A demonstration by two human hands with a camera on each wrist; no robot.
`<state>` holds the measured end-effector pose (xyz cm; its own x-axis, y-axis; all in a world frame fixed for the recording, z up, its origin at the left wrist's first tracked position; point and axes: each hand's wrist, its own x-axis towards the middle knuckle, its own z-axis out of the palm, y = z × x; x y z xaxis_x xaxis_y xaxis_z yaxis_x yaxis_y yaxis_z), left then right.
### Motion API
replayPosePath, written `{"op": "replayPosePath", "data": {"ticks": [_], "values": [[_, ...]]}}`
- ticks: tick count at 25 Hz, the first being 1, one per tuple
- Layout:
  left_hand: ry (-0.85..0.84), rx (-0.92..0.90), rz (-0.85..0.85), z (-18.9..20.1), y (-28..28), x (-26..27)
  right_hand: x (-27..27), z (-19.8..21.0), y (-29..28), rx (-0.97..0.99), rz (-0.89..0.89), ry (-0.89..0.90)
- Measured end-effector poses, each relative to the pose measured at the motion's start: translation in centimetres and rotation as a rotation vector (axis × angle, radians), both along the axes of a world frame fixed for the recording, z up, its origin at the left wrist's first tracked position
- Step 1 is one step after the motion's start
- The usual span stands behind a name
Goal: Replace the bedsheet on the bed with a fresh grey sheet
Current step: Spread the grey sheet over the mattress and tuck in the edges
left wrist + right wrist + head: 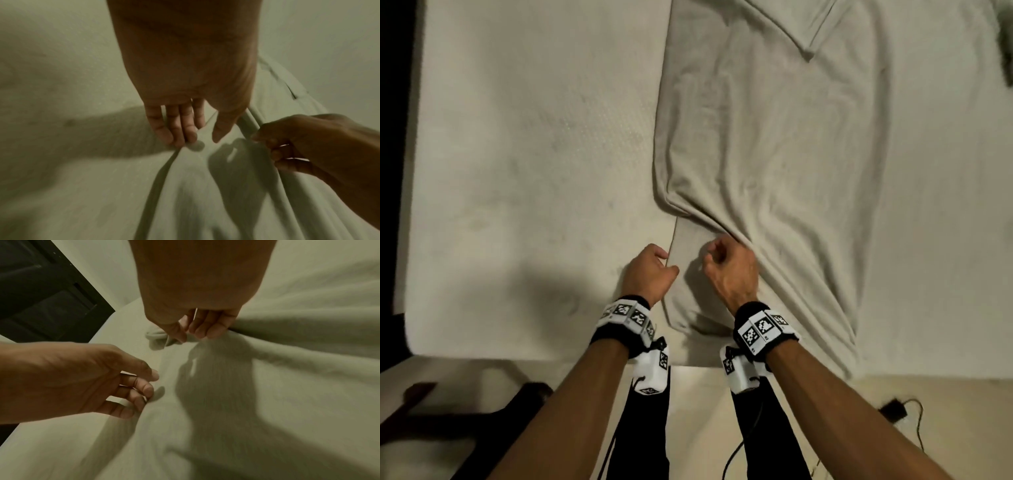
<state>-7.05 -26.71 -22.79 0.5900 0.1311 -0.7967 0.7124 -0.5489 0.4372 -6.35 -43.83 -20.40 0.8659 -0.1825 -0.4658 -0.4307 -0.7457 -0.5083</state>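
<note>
Right hand (731, 270) clenched on a gathered fold of the sheet (767, 144); thumb and curled fingers (202, 328) pinch the cloth, and creases fan out from that point toward the far side of the bed. Left hand (650, 270) just beside it, apart from it, fingers (176, 128) nearly straight and relaxed, tips resting at the sheet's straight folded edge; holds nothing that can be seen. Sheet pale grey-beige in this dim light, lying partly unfolded in a long band down the middle of the mattress (524, 144), running away from the grip to the far end, where one corner is turned back. Near end of the band hangs over the mattress edge below the wrists. Bare mattress, off-white and faintly mottled, shows to the left of the grip and again to the right beyond the sheet. Both wrists carry black bands with white marker blocks (762, 327). Closer than the grip, beneath the forearms: dark trouser legs (643, 428), pale floor (698, 411), a black cable and small plug (893, 409) off to the right, dark wooden shape (448, 421) to the left.
</note>
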Motion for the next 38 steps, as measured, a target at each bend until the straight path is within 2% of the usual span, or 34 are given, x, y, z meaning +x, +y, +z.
{"op": "replayPosePath", "data": {"ticks": [3,5,8,12,14,16,19,21,22,24,26,27,28,30,32,35,38], "values": [[0.005,0.099,-0.181,0.6,-0.9,-2.4,-3.9,0.0,0.1,-0.046,0.055,0.201],[-0.031,0.084,-0.178,0.8,-1.6,-4.1,-6.2,0.0,0.1,-0.041,0.111,0.269],[-0.046,-0.07,0.096,1.2,-1.1,-6.7,-8.6,0.2,0.0,0.021,0.111,0.248],[-0.042,0.001,0.446,1.8,2.1,-13.3,-12.0,0.8,0.8,-0.018,0.404,0.265],[-0.067,-0.03,0.546,2.3,2.3,-15.8,-13.4,0.8,1.1,-0.068,0.501,0.241],[-0.076,-0.101,0.562,2.8,1.5,-16.0,-14.1,0.6,1.2,-0.068,0.455,0.18],[-0.008,-0.246,0.472,3.7,-0.3,-16.5,-15.2,1.0,0.8,0.109,0.244,0.144],[-0.006,-0.237,0.379,4.1,-0.9,-17.7,-15.5,2.0,0.4,0.235,0.136,0.127],[-0.04,-0.225,0.408,4.2,-0.9,-18.1,-15.6,2.4,0.0,0.295,0.078,0.121],[-0.123,-0.243,0.64,4.7,-0.5,-18.9,-16.0,3.2,-0.4,0.402,-0.009,0.131],[-0.177,-0.278,0.921,4.6,0.6,-19.8,-16.8,3.2,-0.3,0.467,-0.008,0.192],[-0.197,-0.274,0.975,4.6,1.2,-20.4,-17.6,2.8,0.1,0.481,0.002,0.242],[-0.202,-0.223,0.951,4.9,1.7,-20.9,-18.6,2.2,0.4,0.472,0.022,0.286],[-0.203,-0.1,0.775,5.0,2.7,-22.0,-20.2,1.3,1.0,0.378,0.091,0.319],[-0.227,-0.071,0.62,4.7,3.7,-22.2,-21.4,0.7,1.3,0.36,0.078,0.321],[-0.109,-0.124,0.444,3.4,3.7,-22.2,-22.1,0.7,1.6,0.341,0.067,0.286],[0.043,-0.239,0.349,2.9,2.9,-22.5,-22.2,1.2,1.9,0.331,0.056,0.289]]}}
